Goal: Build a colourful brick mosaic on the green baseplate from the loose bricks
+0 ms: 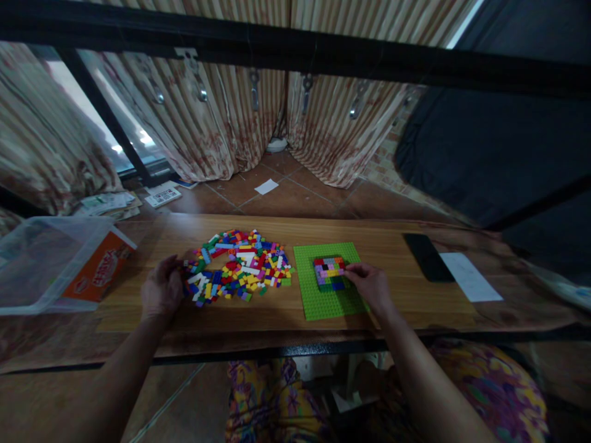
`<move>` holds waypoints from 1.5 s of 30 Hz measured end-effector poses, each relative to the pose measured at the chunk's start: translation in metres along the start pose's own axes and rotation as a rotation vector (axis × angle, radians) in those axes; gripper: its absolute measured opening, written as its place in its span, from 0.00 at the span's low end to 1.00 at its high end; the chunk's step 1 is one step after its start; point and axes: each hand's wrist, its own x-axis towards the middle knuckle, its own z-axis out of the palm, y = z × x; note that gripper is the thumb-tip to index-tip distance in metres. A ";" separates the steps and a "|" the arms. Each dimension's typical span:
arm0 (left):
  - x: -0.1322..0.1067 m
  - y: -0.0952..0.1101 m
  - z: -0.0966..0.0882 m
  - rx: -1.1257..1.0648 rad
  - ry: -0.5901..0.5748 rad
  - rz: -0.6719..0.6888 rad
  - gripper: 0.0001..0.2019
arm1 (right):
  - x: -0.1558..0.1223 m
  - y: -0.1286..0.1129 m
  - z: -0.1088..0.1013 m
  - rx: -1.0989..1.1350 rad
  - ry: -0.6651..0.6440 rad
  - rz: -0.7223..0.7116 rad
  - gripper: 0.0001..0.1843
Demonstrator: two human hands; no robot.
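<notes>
A green baseplate point(323, 301) lies on the wooden table, carrying a small multicoloured brick build point(329, 272). My right hand point(369, 286) rests on the plate's right side, fingers pinched against the build's right edge. A loose pile of coloured bricks point(240, 266) is spread to the left of the plate. My left hand point(161, 289) sits at the pile's left edge, fingers curled among the bricks; what they hold is hidden.
A clear plastic bin point(46, 264) with an orange box point(99, 271) stands at the table's left end. A black phone point(427, 256) and a white sheet point(468, 277) lie at the right. Striped curtains and a tiled floor lie beyond the table.
</notes>
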 end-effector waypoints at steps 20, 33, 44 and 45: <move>0.001 -0.011 0.006 -0.054 0.019 0.050 0.21 | -0.041 -0.035 0.027 -0.051 0.066 -0.216 0.15; -0.002 -0.012 0.006 -0.123 0.028 0.063 0.21 | -0.022 -0.065 0.163 -0.382 -0.217 -0.462 0.31; -0.004 -0.010 0.005 -0.138 0.023 0.037 0.21 | -0.047 -0.070 0.202 -0.278 -0.084 -0.459 0.27; -0.004 -0.010 0.006 -0.136 0.024 0.037 0.21 | -0.049 -0.072 0.205 -0.260 -0.072 -0.456 0.27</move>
